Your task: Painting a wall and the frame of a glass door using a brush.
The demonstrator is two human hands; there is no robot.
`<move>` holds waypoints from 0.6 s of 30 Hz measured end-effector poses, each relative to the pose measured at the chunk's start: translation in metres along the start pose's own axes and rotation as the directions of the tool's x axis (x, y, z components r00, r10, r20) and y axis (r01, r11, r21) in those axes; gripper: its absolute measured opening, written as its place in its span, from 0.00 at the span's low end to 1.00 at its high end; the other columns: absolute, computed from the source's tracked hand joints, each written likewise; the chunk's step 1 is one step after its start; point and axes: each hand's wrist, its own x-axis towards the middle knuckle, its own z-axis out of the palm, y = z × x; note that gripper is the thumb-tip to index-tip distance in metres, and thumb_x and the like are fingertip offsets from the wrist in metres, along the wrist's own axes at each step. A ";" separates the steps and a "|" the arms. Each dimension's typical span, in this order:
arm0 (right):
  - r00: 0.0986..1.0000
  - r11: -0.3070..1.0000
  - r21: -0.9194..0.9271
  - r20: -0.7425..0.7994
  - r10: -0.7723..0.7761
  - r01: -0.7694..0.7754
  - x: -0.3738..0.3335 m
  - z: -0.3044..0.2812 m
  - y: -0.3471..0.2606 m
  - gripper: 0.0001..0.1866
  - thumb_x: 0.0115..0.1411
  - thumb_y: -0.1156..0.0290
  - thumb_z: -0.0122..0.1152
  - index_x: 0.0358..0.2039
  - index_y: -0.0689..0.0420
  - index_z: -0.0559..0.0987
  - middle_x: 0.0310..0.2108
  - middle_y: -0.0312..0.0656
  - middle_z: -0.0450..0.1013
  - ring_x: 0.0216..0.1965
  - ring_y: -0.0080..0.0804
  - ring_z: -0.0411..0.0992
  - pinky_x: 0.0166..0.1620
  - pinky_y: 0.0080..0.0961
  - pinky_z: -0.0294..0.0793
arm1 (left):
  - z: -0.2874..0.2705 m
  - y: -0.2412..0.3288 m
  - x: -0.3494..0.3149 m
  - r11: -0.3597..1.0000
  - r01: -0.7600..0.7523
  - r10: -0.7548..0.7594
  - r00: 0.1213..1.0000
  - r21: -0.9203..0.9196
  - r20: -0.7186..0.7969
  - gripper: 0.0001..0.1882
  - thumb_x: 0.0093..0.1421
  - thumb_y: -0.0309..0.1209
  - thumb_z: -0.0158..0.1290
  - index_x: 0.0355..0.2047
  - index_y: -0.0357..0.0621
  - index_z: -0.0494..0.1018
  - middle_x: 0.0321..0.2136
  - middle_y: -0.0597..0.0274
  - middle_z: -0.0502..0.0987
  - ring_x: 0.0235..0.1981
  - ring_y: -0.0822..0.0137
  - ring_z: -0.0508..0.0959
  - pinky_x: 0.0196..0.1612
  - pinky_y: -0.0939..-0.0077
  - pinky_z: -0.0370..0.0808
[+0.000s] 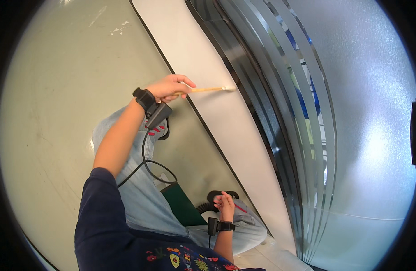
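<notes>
My left hand (172, 88) is closed round the wooden handle of a slim paintbrush (208, 89), reaching out over a long white ledge (190, 49). The brush's pale bristles point right and lie at the ledge's far edge, beside a dark metal frame (257, 101); whether they touch it I cannot tell. Near my right knee, my right hand (224, 205) hangs with loosely curled fingers and no object visible in it. Each wrist wears a black strap with a small box, and a black cable (145, 153) loops from the left one.
Beyond the frame rises a frosted glass panel (366, 113) with curved clear stripes. A pale greenish floor (72, 81) spreads to the left, scuffed in places. Between my jean-clad legs is a dark green flat piece (183, 205). My shoes are close to the ledge.
</notes>
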 end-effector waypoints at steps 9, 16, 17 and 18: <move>1.000 1.000 -0.014 0.000 0.011 -0.011 0.001 -0.004 0.003 0.14 0.58 0.69 0.45 0.44 0.57 0.68 0.29 0.39 0.72 0.27 0.25 0.71 0.28 0.19 0.71 | -0.039 0.012 -0.008 0.995 -0.090 0.094 0.985 0.037 -0.141 0.14 0.51 0.28 0.49 0.40 0.41 0.68 0.18 0.67 0.68 0.05 0.86 0.52 0.07 0.90 0.46; 1.000 1.000 -0.020 0.015 0.016 -0.016 0.001 -0.003 0.000 0.13 0.58 0.69 0.46 0.43 0.56 0.68 0.29 0.39 0.71 0.27 0.25 0.71 0.28 0.19 0.71 | -0.053 0.015 -0.010 0.989 -0.149 0.137 0.935 -0.012 -0.327 0.13 0.52 0.31 0.48 0.39 0.44 0.69 0.19 0.69 0.69 0.06 0.85 0.52 0.08 0.90 0.47; 1.000 1.000 -0.021 0.015 0.017 -0.017 0.001 -0.002 0.000 0.13 0.58 0.69 0.46 0.43 0.56 0.68 0.29 0.39 0.71 0.27 0.25 0.71 0.28 0.19 0.71 | -0.053 0.016 -0.010 0.986 -0.163 0.146 0.920 -0.017 -0.365 0.13 0.52 0.31 0.48 0.39 0.44 0.69 0.19 0.69 0.69 0.06 0.85 0.52 0.08 0.89 0.47; 1.000 0.999 -0.028 0.010 0.020 -0.020 0.001 -0.001 0.000 0.13 0.58 0.69 0.46 0.43 0.56 0.68 0.29 0.39 0.71 0.27 0.26 0.71 0.28 0.19 0.70 | -0.053 0.016 -0.010 0.984 -0.178 0.155 0.903 -0.021 -0.401 0.13 0.53 0.31 0.48 0.39 0.45 0.69 0.19 0.69 0.69 0.06 0.85 0.52 0.08 0.89 0.47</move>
